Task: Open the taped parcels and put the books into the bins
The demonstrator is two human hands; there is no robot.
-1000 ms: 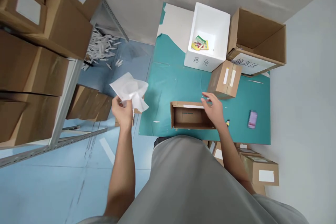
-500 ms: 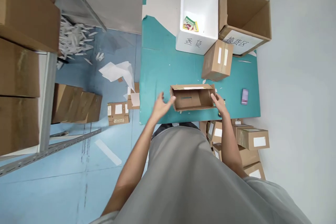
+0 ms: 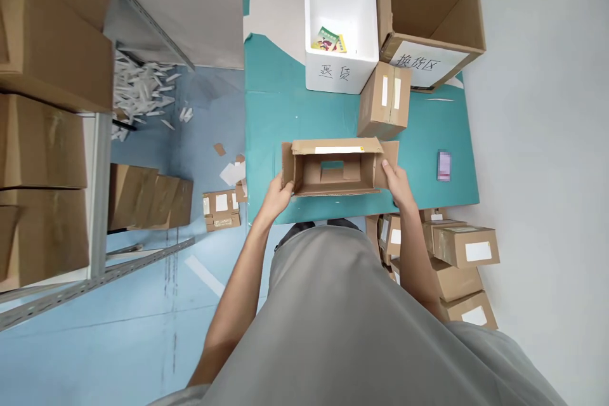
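An open brown cardboard box [image 3: 333, 171] is lifted over the near edge of the teal table [image 3: 295, 120], its empty inside facing me. My left hand [image 3: 275, 195] grips its left end flap. My right hand [image 3: 396, 180] grips its right end flap. A sealed brown box [image 3: 383, 101] with white tape stands just beyond it. Behind that is a white foam box [image 3: 339, 19] holding a colourful packet [image 3: 327, 40], and an open cardboard box [image 3: 428, 19] with a white label.
A small purple item [image 3: 444, 165] lies at the table's right. Several labelled boxes [image 3: 464, 254] are stacked on the floor at the right. Flattened boxes [image 3: 150, 196], a small box [image 3: 220, 208], paper scraps [image 3: 143, 85] and shelves of boxes [image 3: 47, 114] are at the left.
My left hand dropped the white paper sheet to the floor, then came over to the box's left end. Both hands now hold the box, raised and tipped toward me.
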